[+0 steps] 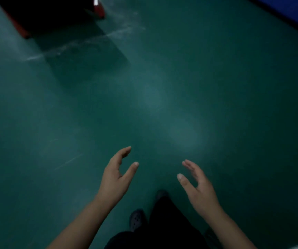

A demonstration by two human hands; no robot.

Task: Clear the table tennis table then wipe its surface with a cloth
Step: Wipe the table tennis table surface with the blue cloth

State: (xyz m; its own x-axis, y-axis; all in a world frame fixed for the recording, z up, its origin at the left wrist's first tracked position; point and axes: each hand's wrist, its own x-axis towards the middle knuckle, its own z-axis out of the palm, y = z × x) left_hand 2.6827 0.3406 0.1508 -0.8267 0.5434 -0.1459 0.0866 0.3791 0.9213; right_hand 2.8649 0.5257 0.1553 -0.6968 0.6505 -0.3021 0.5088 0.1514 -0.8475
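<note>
Far left, a dark, red-edged object (42,15) stands on the green floor (162,87). Your left hand (116,178) hangs loose, grip apart, holding nothing. Below, dark trousers and a shoe (136,220); you look mid-stride, likely walking between stations. Your right hand (199,189) matches: fingers relaxed, empty. Top right, a blue edge (291,13), possibly the tabletop; no cloth visible. No legible writing anywhere.

The floor (162,87) fills the view. Above it, near the bottom edge, the left hand (116,177) and right hand (200,187) hang side by side, apart, holding nothing. Between and below them stand the person's legs (168,221), with a shoe (135,220) left of them. Far ahead and left of the hands a dark object (46,13) stands on the floor; far ahead and right runs the edge of a panel (291,9).
</note>
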